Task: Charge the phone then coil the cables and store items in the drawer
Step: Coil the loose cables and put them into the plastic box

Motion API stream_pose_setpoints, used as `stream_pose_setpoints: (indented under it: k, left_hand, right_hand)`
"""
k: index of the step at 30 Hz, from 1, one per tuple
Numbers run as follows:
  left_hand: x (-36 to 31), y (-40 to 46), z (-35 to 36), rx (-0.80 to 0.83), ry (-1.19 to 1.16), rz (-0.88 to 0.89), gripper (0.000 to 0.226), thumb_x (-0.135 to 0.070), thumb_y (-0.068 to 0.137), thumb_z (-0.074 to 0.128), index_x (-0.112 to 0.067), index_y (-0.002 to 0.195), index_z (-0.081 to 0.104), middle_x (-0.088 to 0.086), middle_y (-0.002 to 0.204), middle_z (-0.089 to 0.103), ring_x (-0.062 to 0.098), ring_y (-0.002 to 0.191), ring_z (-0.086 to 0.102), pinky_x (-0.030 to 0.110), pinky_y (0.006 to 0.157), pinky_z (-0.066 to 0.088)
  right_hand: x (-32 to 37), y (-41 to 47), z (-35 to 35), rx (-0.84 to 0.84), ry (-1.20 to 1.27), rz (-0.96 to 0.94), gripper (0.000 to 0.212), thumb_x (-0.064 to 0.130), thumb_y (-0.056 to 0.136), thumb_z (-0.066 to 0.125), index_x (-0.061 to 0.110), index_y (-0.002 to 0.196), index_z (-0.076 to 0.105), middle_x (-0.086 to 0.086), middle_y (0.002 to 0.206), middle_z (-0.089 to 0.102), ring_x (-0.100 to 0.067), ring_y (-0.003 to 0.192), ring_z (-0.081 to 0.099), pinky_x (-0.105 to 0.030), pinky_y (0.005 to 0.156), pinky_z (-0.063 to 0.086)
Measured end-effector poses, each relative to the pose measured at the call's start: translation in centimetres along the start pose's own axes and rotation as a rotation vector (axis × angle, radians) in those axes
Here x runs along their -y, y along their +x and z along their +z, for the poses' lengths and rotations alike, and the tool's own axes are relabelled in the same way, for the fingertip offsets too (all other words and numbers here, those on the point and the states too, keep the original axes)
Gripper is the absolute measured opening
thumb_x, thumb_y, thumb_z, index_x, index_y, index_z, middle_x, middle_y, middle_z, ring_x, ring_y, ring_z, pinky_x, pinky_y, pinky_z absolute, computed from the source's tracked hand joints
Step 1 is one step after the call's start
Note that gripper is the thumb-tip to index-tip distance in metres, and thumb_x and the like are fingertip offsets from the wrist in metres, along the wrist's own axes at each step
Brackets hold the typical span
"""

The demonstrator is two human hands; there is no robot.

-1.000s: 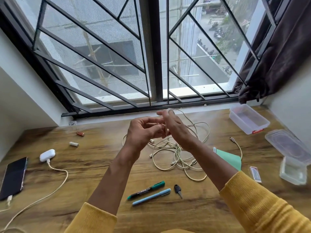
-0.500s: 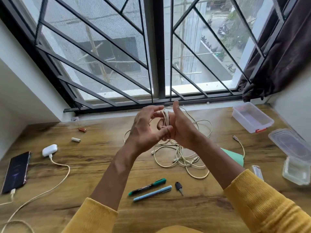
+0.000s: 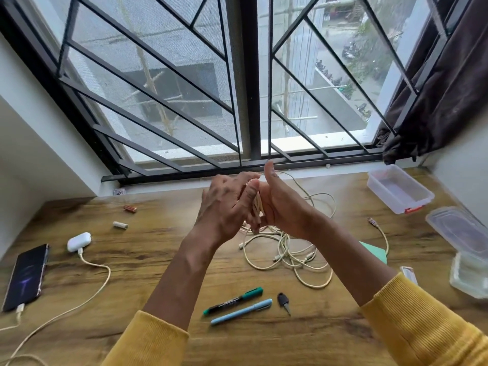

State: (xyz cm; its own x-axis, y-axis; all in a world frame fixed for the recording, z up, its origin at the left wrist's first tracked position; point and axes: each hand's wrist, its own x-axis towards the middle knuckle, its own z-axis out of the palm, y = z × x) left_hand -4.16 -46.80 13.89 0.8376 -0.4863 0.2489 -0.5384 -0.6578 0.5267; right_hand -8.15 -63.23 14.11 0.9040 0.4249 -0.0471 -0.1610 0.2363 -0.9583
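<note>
My right hand (image 3: pixel 284 207) is raised over the wooden desk (image 3: pixel 158 260) with its thumb pointing up, and it holds a small coil of cream cable (image 3: pixel 257 204) against its palm. My left hand (image 3: pixel 227 204) closes over the coil from the left, thumb on the loops; it is blurred. The cable's loose end drops into a tangle of cream cables (image 3: pixel 293 256) on the desk below. At the far left lies the phone (image 3: pixel 26 276), screen lit, with a charging cable (image 3: pixel 66 313) plugged into its near end. A white earbud case (image 3: pixel 79 241) sits beside it.
Two batteries (image 3: pixel 130 208) (image 3: pixel 120 225) lie at the back left. A green marker (image 3: pixel 233 301), a blue pen (image 3: pixel 241 311) and a black key (image 3: pixel 284 302) lie near me. At right are a green card (image 3: pixel 375 253), a clear tub (image 3: pixel 400 188) and clear lids (image 3: pixel 459 231).
My left hand has swept round the coil from the near side to the top, adding cable to it. Both hands have risen slightly toward the window.
</note>
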Motion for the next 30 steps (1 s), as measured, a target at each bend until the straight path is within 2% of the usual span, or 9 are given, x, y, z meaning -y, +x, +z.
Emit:
stream_pose_setpoints:
  k: [4,9,12,15,18,20,23,26,30]
  left_hand:
    - [0.1,0.0,-0.2,0.058,-0.149,-0.007,0.046,-0.066,0.108,0.022,-0.037,0.111,0.058,-0.004,0.069,0.069,0.016,0.077,0.071,0.048,0.079,0.056]
    - [0.2,0.4,0.1,-0.007,-0.138,-0.051,0.058,-0.06,0.105,0.024,-0.026,0.115,0.07,0.003,0.089,0.074,0.029,0.09,0.07,0.046,0.082,0.053]
    - [0.1,0.3,0.2,-0.015,-0.195,-0.095,0.046,-0.055,0.105,0.027,-0.032,0.078,0.057,-0.005,0.072,0.066,0.026,0.079,0.066,0.048,0.078,0.053]
    - [0.2,0.5,0.4,-0.027,-0.247,-0.137,0.052,-0.057,0.103,0.026,-0.026,0.072,0.055,0.001,0.067,0.066,0.026,0.074,0.068,0.048,0.076,0.054]
    - [0.6,0.6,0.4,0.012,-0.356,-0.191,0.064,-0.054,0.108,0.028,-0.014,0.07,0.059,0.009,0.055,0.066,0.027,0.055,0.068,0.04,0.062,0.053]
    - [0.6,0.7,0.0,0.066,-0.455,-0.205,0.07,-0.05,0.112,0.03,-0.003,0.068,0.059,0.017,0.053,0.064,0.032,0.047,0.064,0.036,0.055,0.049]
    - [0.6,0.7,-0.8,0.149,-0.568,-0.244,0.065,-0.044,0.115,0.034,-0.007,0.07,0.062,0.024,0.061,0.057,0.031,0.052,0.055,0.035,0.053,0.042]
    - [0.5,0.6,-1.3,0.201,-0.584,-0.272,0.061,-0.041,0.115,0.035,-0.008,0.072,0.063,0.023,0.062,0.056,0.027,0.046,0.05,0.029,0.046,0.04]
    - [0.2,0.5,-1.4,0.192,-0.522,-0.289,0.066,-0.041,0.115,0.034,0.001,0.074,0.066,0.024,0.056,0.057,0.027,0.041,0.048,0.026,0.043,0.038]
  right_hand:
    - [0.3,-0.1,0.4,0.034,-0.093,0.011,0.089,0.07,0.103,0.004,0.001,0.118,0.059,-0.025,0.084,0.06,-0.03,0.069,0.063,-0.04,0.066,0.059]
    - [0.2,-0.2,0.8,0.074,-0.146,0.06,0.092,0.066,0.104,0.003,-0.008,0.12,0.054,-0.029,0.09,0.063,-0.035,0.077,0.068,-0.05,0.072,0.061]
    - [0.2,-0.4,1.1,0.078,-0.18,0.088,0.09,0.066,0.104,0.001,0.0,0.113,0.062,-0.027,0.088,0.064,-0.034,0.079,0.069,-0.052,0.073,0.062]
    - [0.0,-0.3,1.7,0.068,-0.201,0.098,0.092,0.068,0.103,0.003,0.002,0.103,0.067,-0.026,0.084,0.063,-0.037,0.079,0.07,-0.056,0.076,0.061]
    - [0.0,-0.4,2.3,0.065,-0.211,0.09,0.086,0.065,0.106,0.007,0.015,0.085,0.074,-0.024,0.082,0.064,-0.04,0.082,0.07,-0.055,0.078,0.06]
    - [0.2,-0.5,2.1,0.102,-0.183,0.065,0.066,0.052,0.114,0.023,0.007,0.096,0.068,-0.027,0.089,0.064,-0.041,0.087,0.071,-0.054,0.078,0.059]
    - [0.4,-0.7,1.1,0.27,-0.07,0.053,0.028,0.015,0.112,0.04,-0.006,0.124,0.055,-0.028,0.112,0.063,-0.045,0.112,0.066,-0.059,0.09,0.056]
    - [0.9,-0.5,0.7,0.408,-0.046,0.07,0.029,-0.005,0.107,0.044,-0.013,0.134,0.049,-0.026,0.125,0.061,-0.047,0.129,0.056,-0.061,0.099,0.054]
    - [0.6,-0.4,0.9,0.412,-0.012,0.043,0.027,-0.01,0.102,0.049,-0.003,0.126,0.058,-0.022,0.119,0.064,-0.049,0.129,0.056,-0.051,0.094,0.06]
